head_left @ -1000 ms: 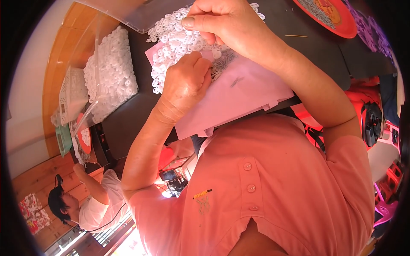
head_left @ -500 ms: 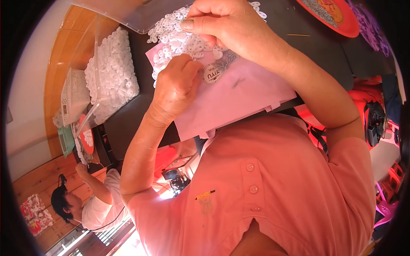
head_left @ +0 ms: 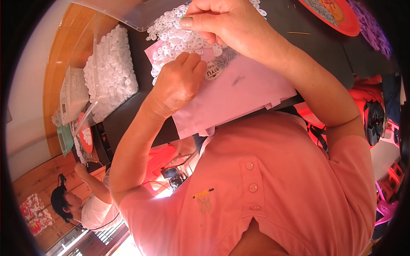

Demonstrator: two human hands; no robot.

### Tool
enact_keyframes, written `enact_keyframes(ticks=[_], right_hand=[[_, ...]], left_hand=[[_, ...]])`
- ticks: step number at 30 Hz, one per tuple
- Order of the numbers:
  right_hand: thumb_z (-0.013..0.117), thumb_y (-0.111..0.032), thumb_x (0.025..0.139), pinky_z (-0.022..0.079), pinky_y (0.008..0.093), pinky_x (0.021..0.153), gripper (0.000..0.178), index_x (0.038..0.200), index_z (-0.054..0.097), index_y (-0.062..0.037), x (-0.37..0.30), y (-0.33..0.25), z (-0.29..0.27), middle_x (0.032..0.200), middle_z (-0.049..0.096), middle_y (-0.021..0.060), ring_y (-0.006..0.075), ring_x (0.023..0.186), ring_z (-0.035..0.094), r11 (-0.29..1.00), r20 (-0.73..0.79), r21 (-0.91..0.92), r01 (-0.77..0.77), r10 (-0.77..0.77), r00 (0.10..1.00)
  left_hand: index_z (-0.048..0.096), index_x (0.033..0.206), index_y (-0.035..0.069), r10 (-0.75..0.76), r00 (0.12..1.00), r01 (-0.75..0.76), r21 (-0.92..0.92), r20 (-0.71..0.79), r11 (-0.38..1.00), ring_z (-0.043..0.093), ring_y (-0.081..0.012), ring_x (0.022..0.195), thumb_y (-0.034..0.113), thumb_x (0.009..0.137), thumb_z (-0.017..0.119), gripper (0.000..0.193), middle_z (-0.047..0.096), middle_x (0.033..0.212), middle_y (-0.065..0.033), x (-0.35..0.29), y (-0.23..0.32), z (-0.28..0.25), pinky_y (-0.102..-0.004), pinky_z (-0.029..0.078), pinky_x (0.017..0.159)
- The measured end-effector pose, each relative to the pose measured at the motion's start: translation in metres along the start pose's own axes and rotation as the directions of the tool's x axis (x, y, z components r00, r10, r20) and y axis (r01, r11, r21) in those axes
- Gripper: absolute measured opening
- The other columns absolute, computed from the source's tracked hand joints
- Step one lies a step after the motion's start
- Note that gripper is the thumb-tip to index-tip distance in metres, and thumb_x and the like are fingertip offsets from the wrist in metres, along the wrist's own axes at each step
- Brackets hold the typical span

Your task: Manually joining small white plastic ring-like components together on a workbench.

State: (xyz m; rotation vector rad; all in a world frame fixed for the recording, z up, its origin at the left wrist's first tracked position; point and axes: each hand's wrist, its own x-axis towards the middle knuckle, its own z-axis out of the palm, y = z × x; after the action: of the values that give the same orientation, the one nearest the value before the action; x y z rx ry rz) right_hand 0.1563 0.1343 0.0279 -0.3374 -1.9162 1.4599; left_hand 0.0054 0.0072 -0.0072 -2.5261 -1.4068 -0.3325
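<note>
A pink fabric bag [head_left: 247, 85] lies flat on the dark table, with a pile of small white plastic pieces with holes [head_left: 175, 36] on its far part. My left hand [head_left: 179, 81] is closed with curled fingers at the near edge of this pile; whatever it holds is hidden. Over the pile, my right hand [head_left: 232, 27] has thumb and fingers pressed together, and I cannot make out anything between them. A small heap of thin grey pins [head_left: 227, 57] rests on the bag, below the right hand. A few more grey pins [head_left: 238, 80] lie closer to me.
To the left stands a clear bin [head_left: 96, 85] full of white pieces [head_left: 115, 68]. An orange-red plate [head_left: 348, 27] with grey pins sits at the far right, beside purple pieces [head_left: 371, 32]. A thin yellowish stick [head_left: 299, 33] lies on the table [head_left: 320, 55]. Another person [head_left: 89, 205] works at lower left.
My left hand has turned slightly and its knuckles have shifted a little right, while its forearm and elbow have swung outward to the left. My right hand stays almost in place.
</note>
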Motion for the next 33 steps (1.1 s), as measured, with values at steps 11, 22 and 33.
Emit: enact_keyframes(ticks=[11, 22, 33], right_hand=[[0.065, -0.008, 0.086, 0.044, 0.0296, 0.054, 0.017, 0.076, 0.059, 0.0031, -0.002, -0.021, -0.002, 0.062, 0.057, 0.0074, 0.0122, 0.059, 0.056, 0.982, 0.018, -0.033, -0.188, 0.188, 0.982], [0.065, 0.001, 0.084, 0.05, 0.0283, 0.062, 0.009, 0.093, 0.065, 0.0013, -0.003, 0.0, 0.005, 0.078, 0.068, 0.0109, 0.0163, 0.069, 0.065, 0.93, 0.099, -0.061, 0.362, -0.355, 0.929], [0.064, 0.002, 0.086, 0.046, 0.0231, 0.057, 0.001, 0.086, 0.063, 0.0016, -0.007, 0.002, 0.004, 0.072, 0.063, 0.0019, 0.006, 0.066, 0.056, 0.989, 0.129, 0.11, 0.096, -0.11, 0.986]], left_hand=[[0.066, 0.09, 0.001, -0.716, 0.685, 0.597, -0.665, 0.133, 0.448, 0.055, -0.0088, 0.06, 0.009, 0.088, 0.064, 0.009, 0.062, 0.069, -0.0042, 0.004, 0.005, -0.022, -0.0216, 0.045, 0.057], [0.067, 0.091, -0.002, -0.762, 0.495, 0.34, -0.9, 0.418, -0.272, 0.049, -0.0093, 0.053, 0.012, 0.085, 0.066, 0.016, 0.06, 0.07, -0.0046, 0.016, -0.004, -0.059, -0.0211, 0.034, 0.043], [0.065, 0.088, -0.002, -0.81, 0.479, 0.533, -0.845, 0.338, -0.037, 0.051, -0.0102, 0.058, 0.014, 0.087, 0.066, 0.015, 0.057, 0.071, -0.0003, 0.015, 0.011, -0.052, -0.0238, 0.038, 0.047]])
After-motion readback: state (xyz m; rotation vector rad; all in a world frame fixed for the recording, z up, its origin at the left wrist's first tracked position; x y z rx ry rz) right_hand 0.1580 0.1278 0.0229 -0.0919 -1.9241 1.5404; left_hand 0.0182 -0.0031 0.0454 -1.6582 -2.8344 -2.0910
